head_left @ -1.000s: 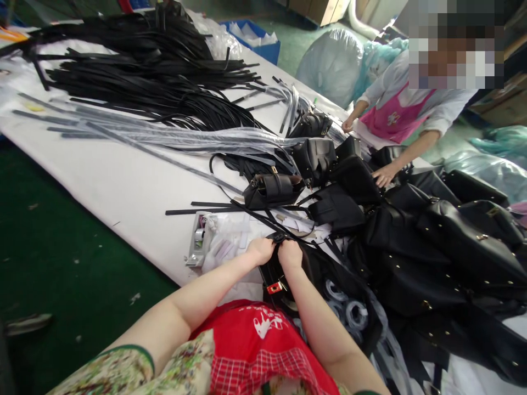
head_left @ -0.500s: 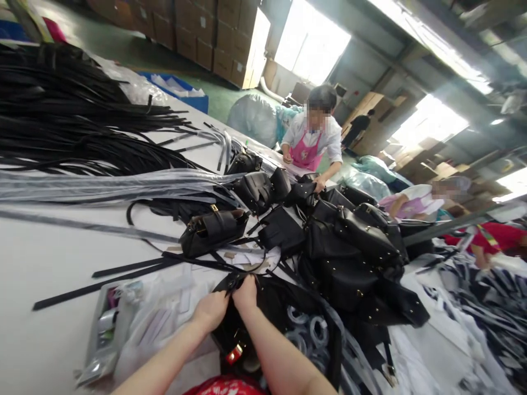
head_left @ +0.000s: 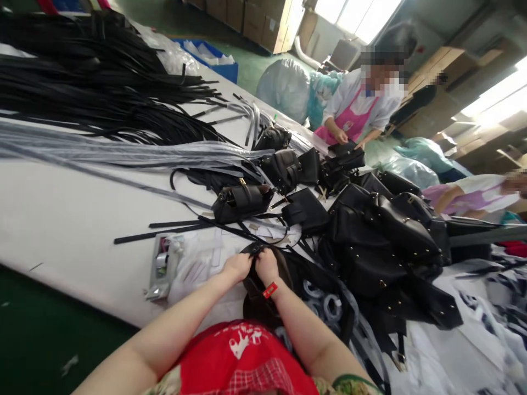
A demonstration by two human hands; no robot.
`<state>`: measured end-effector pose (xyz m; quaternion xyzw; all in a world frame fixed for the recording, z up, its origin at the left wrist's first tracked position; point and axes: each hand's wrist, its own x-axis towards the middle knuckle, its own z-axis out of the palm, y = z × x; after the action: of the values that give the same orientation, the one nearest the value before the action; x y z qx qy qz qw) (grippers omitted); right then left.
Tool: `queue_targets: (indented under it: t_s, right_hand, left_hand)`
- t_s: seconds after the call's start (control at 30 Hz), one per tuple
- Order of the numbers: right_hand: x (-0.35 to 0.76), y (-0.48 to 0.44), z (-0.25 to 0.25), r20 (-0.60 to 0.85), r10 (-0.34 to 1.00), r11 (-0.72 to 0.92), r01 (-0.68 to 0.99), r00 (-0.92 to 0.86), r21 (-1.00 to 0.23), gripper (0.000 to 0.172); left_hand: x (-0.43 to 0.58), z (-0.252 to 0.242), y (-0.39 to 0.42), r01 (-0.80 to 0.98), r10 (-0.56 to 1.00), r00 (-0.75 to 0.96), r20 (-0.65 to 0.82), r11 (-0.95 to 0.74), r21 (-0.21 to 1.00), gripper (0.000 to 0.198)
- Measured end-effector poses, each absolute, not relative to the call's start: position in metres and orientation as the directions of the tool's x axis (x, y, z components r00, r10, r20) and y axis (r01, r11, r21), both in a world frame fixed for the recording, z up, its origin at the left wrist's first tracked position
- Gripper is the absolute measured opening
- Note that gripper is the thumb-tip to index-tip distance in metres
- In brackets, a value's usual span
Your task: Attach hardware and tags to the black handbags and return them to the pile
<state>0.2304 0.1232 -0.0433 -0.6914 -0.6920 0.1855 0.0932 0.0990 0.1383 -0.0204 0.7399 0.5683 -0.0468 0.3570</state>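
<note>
My left hand (head_left: pixel 237 266) and my right hand (head_left: pixel 267 264) are side by side, fingers curled, both pinching the top edge of a black handbag (head_left: pixel 261 299) that stands against my red apron. A small red tag (head_left: pixel 270 289) hangs from the bag by my right wrist. Black straps (head_left: pixel 164 230) run across the table just beyond my hands. What lies under my fingertips is hidden.
A heap of black bags (head_left: pixel 382 236) fills the white table (head_left: pixel 61 219) to the right. Bundles of black straps (head_left: pixel 82 93) and clear sleeves (head_left: pixel 123 151) lie far left. Plastic packets (head_left: pixel 185 263) sit left of my hands. Across the table a person (head_left: pixel 358 112) handles a bag; another person (head_left: pixel 477 195) is at the right.
My hands have stayed on the bag's top edge. The view has tilted down a little, showing my apron again. The person across has lifted both hands onto a bag.
</note>
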Motion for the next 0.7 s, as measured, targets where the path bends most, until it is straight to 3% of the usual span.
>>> queue_targets:
  t_s: [0.2, 0.47, 0.7]
  right_hand:
    - [0.23, 0.134, -0.05, -0.174, 0.974, -0.191, 0.937, 0.145, -0.292, 0.027]
    - [0.227, 0.12, -0.046, -0.22, 0.967, 0.062, 0.956, -0.128, -0.286, 0.029]
    - [0.232, 0.118, -0.038, -0.212, 0.965, 0.093, 0.955, -0.157, -0.282, 0.029]
  left_hand:
    - [0.098, -0.025, 0.131, 0.868, 0.819, 0.341, -0.461, -0.087, 0.488, 0.05]
    - [0.097, -0.027, 0.13, 0.872, 0.832, 0.333, -0.444, -0.094, 0.48, 0.049]
    - [0.093, -0.025, 0.13, 0.878, 0.812, 0.348, -0.468, -0.108, 0.466, 0.05]
